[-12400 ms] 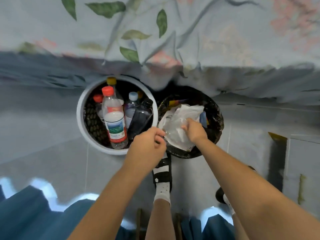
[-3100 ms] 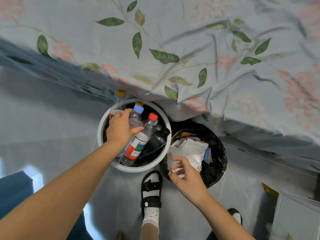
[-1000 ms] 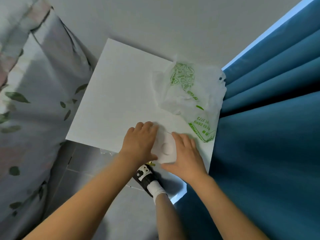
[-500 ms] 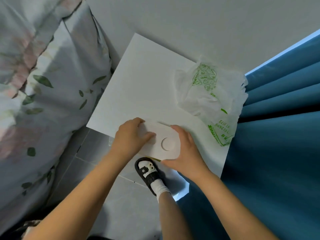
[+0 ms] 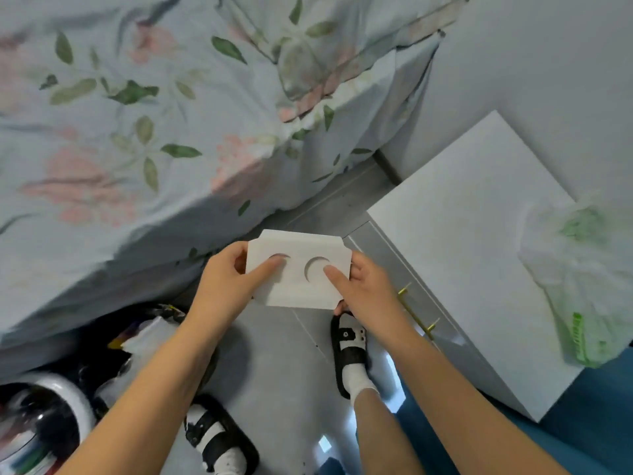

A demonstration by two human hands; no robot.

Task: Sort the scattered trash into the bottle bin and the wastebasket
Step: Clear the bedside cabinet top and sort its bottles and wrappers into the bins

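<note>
- Head view: the white cardboard insert (image 5: 298, 273) is held in the air above the grey floor (image 5: 284, 365), between both hands.
- The left hand (image 5: 228, 286) pinches its left edge, thumb on top.
- The right hand (image 5: 363, 289) pinches the right edge likewise.
- The bottle bin (image 5: 73, 399) and wastebasket (image 5: 161, 311) sit lower left; a plastic bag (image 5: 582, 275) lies on the white cabinet (image 5: 462, 241).

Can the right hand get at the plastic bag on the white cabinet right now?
Probably not yet: the right hand is holding the white cardboard piece. Nothing blocks the plastic bag.
</note>
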